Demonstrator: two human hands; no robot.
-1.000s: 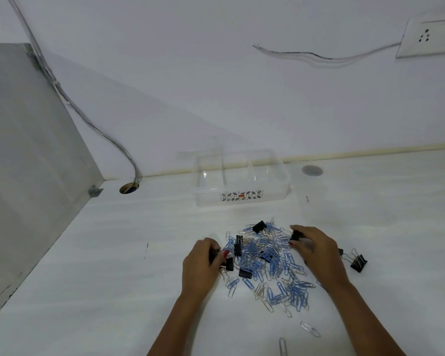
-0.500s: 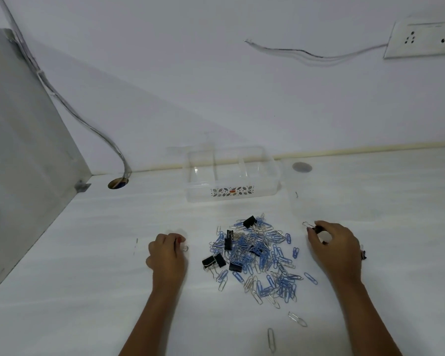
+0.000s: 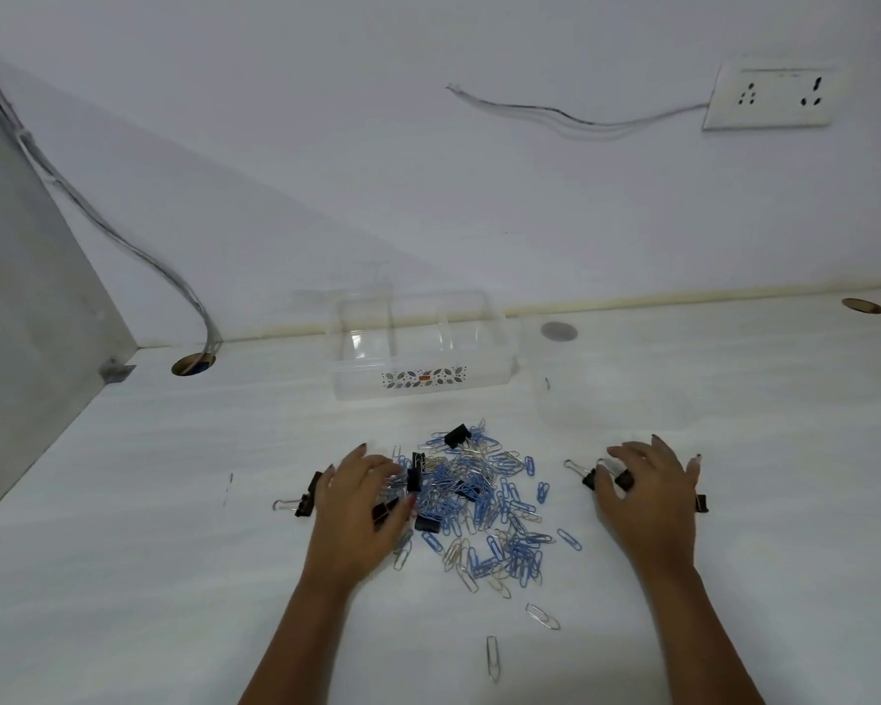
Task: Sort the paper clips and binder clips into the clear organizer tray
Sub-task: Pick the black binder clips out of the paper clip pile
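A pile of blue and silver paper clips (image 3: 479,506) with several black binder clips mixed in lies on the white table. The clear organizer tray (image 3: 367,386) stands behind it, its compartments looking empty. My left hand (image 3: 359,506) is spread over the pile's left edge, fingers extended above a binder clip. One black binder clip (image 3: 303,501) lies apart, just left of that hand. My right hand (image 3: 642,493) hovers right of the pile with fingers loosely spread, touching two binder clips (image 3: 591,478). Another binder clip (image 3: 701,502) peeks out beside its little finger.
A clear lid (image 3: 611,394) lies right of the tray. Stray paper clips (image 3: 493,656) lie near the front. A grey panel (image 3: 21,323) bounds the left side. Cables drop into a table hole (image 3: 193,364). A socket (image 3: 774,96) is on the wall.
My left hand went from the left side back onto the pile, leaving a binder clip behind. My right hand opened out over the binder clips at the right.
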